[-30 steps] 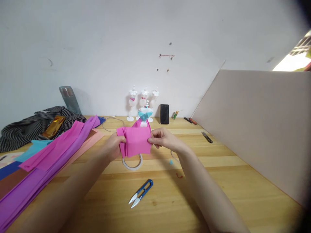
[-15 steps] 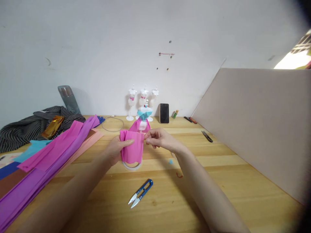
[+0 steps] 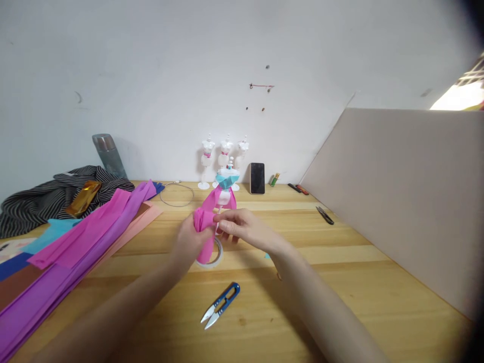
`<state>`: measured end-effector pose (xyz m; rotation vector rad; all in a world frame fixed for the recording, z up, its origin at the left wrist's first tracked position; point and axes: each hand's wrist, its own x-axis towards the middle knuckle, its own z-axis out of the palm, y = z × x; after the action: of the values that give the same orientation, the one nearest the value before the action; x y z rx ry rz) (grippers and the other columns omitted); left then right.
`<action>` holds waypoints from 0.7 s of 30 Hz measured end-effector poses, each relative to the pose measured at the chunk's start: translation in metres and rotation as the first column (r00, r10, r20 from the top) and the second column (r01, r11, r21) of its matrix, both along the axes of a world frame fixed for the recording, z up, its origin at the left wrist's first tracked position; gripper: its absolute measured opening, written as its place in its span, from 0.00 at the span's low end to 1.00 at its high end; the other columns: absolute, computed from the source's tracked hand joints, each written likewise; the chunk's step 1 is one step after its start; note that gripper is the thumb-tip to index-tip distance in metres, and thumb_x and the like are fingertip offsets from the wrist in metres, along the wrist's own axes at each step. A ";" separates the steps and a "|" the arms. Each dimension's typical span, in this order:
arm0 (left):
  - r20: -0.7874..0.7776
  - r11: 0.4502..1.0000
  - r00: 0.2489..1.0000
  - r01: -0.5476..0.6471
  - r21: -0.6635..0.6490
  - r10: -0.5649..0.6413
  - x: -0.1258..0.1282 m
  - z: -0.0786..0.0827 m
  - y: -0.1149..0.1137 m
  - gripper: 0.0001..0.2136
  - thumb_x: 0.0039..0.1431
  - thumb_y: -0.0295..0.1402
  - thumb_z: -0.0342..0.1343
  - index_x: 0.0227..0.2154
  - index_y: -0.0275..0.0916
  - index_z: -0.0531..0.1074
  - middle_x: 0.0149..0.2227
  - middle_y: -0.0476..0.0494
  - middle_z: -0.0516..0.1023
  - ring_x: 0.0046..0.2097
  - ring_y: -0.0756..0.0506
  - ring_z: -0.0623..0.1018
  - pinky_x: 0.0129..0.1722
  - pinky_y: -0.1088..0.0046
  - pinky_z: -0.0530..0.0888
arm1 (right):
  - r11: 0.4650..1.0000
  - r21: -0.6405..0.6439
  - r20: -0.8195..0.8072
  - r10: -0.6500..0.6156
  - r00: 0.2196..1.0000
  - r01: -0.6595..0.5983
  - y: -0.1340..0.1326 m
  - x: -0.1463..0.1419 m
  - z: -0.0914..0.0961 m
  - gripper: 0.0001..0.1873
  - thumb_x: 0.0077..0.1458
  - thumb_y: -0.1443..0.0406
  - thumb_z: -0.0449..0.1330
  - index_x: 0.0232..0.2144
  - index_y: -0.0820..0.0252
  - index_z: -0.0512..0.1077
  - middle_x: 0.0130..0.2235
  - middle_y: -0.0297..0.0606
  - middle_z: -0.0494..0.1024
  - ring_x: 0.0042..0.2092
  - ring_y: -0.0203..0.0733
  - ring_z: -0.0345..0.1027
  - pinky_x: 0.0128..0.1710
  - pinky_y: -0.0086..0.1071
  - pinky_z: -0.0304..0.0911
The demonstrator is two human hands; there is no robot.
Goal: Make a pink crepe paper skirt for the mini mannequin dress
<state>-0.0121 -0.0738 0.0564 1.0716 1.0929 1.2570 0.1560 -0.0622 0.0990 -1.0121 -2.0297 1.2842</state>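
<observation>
My left hand [image 3: 189,241] and my right hand [image 3: 236,227] both pinch a piece of pink crepe paper [image 3: 204,229], bunched into narrow folds between them above the wooden table [image 3: 340,282]. A roll of clear tape [image 3: 216,256] lies flat right under the paper. Just behind my hands stands a small mannequin [image 3: 226,187] dressed in a teal top and pink skirt. Blue thread snips [image 3: 221,304] lie on the table nearer to me.
Long pink, purple and peach paper sheets [image 3: 75,242] spread at left, with striped cloth [image 3: 45,196] and a grey flask [image 3: 108,154] behind. Three white mannequins [image 3: 225,154], a phone [image 3: 257,177] and black snips [image 3: 325,215] sit by the wall. A grey board [image 3: 408,191] bounds the right side.
The pink paper, held wide and flat a second ago, is now gathered into a tight bunch as my hands came together.
</observation>
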 end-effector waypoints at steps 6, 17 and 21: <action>-0.290 0.958 0.956 0.045 0.283 0.041 0.017 0.004 -0.021 0.14 0.46 0.25 0.61 0.38 0.40 0.75 0.41 0.41 0.74 0.49 0.38 0.71 0.54 0.61 0.64 | 0.993 0.087 -0.065 -0.075 0.995 0.080 -0.006 -0.020 -0.010 0.15 0.54 0.55 0.58 0.30 0.62 0.69 0.29 0.34 0.70 0.30 0.35 0.63 0.28 0.28 0.58; -0.247 0.949 0.955 -0.085 0.303 0.164 -0.008 0.015 -0.008 0.11 0.52 0.38 0.57 0.32 0.35 0.75 0.28 0.46 0.75 0.30 0.49 0.73 0.31 0.74 0.70 | 0.940 -0.253 -0.237 -0.289 0.927 0.228 0.017 0.014 -0.007 0.13 0.35 0.64 0.65 0.27 0.64 0.72 0.23 0.32 0.71 0.24 0.33 0.61 0.25 0.28 0.55; -0.015 0.999 0.999 0.035 0.005 -0.035 -0.020 0.014 0.012 0.19 0.48 0.48 0.60 0.33 0.34 0.75 0.33 0.42 0.77 0.34 0.47 0.74 0.32 0.74 0.70 | 0.956 -0.276 -0.236 -0.169 0.957 0.100 0.017 0.025 -0.003 0.09 0.35 0.66 0.65 0.24 0.64 0.72 0.21 0.31 0.69 0.24 0.32 0.59 0.25 0.27 0.55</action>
<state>-0.0322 -0.0616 0.0704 1.1011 1.0777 1.2263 0.1813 -0.0447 0.0963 -1.0202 -1.5974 1.5497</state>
